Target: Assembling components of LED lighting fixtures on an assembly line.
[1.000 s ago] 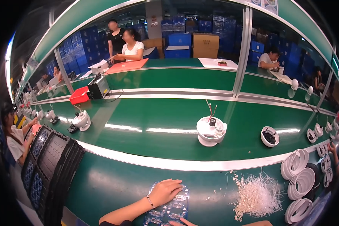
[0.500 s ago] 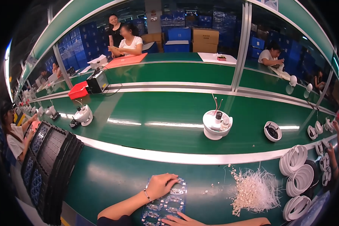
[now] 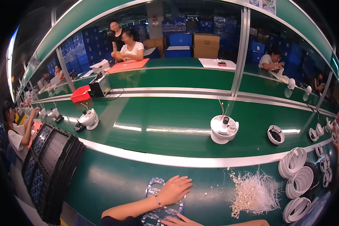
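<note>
At the bottom centre of the frame my left hand [image 3: 174, 189] lies flat, fingers spread, on a clear plastic tray [image 3: 154, 186] on the green bench [image 3: 113, 180]. My right hand [image 3: 177, 220], at the bottom edge, touches the tray's near end, its grip unclear. A pile of white plastic bits [image 3: 254, 193] sits lower right.

The left hand [image 3: 174, 189] lies flat on a clear sheet [image 3: 160, 199] on the near bench [image 3: 113, 180]. The right hand [image 3: 177, 221] sits just below it, at the bottom edge, touching the same sheet. To the right of the hands is a pile of thin bits [image 3: 254, 192]. Further right stand rows of rings [image 3: 299, 177]. Far left, a stack of trays [image 3: 51, 165] leans at the bench end. Behind the bench runs a belt [image 3: 158, 116]. On the belt sit a round part [image 3: 223, 129] in the middle, another part [image 3: 88, 119] to the left and a small ring [image 3: 275, 134] to the right.
</note>
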{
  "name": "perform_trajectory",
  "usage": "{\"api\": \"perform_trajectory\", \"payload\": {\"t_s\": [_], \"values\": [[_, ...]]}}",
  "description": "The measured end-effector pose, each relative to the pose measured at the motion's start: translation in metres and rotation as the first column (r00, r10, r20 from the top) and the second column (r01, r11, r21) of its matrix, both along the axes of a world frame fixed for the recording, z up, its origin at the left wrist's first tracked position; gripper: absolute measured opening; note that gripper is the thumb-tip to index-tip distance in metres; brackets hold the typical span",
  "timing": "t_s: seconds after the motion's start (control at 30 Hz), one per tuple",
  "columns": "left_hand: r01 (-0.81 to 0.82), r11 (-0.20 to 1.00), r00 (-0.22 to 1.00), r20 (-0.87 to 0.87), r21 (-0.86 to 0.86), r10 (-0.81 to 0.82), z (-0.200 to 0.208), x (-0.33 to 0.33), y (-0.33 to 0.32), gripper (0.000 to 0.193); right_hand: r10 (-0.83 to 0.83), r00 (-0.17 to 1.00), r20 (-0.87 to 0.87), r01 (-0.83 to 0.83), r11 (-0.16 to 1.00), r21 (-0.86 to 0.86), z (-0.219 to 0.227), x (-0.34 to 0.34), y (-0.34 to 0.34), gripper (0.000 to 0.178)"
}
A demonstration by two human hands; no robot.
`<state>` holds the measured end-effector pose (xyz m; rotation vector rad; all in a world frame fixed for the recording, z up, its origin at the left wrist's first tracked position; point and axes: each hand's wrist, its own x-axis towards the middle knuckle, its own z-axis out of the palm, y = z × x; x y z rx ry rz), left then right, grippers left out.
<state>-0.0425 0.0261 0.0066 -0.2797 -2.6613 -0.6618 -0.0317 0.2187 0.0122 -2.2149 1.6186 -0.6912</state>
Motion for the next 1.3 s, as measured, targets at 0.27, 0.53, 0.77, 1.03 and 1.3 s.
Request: {"api": "perform_trajectory", "payload": {"t_s": [0.27, 0.53, 0.77, 1.03, 1.3], "values": [[-0.090, 0.992, 0.996, -0.006, 0.089, 0.091, -0.004, 0.004, -0.022, 0.014, 0.004, 1.000, -0.004, -0.004, 1.000, -0.019, -0.001, -0.001, -0.001, 0.051], [-0.103, 0.994, 0.994, -0.025, 0.020, 0.104, 0.002, -0.004, -0.021, 0.011, 0.004, 0.999, 0.032, -0.004, 1.000, -0.001, 0.000, -0.004, -0.001, 0.051], [-0.099, 0.992, 0.991, -0.083, 0.076, 0.106, -0.002, 0.000, -0.015, 0.009, 0.006, 0.999, 0.050, -0.006, 1.000, -0.005, -0.004, 0.003, 0.006, 0.051], [-0.158, 0.987, 0.987, -0.016, 0.035, 0.158, 0.006, -0.004, -0.022, 0.013, 0.014, 0.999, -0.037, -0.014, 1.000, 0.010, -0.014, -0.003, -0.009, 0.055], [-0.054, 0.959, 0.995, 0.096, 0.277, 0.029, 0.009, -0.006, -0.033, 0.014, 0.003, 0.997, -0.076, -0.002, 1.000, 0.014, -0.011, -0.007, -0.008, 0.052]]}}
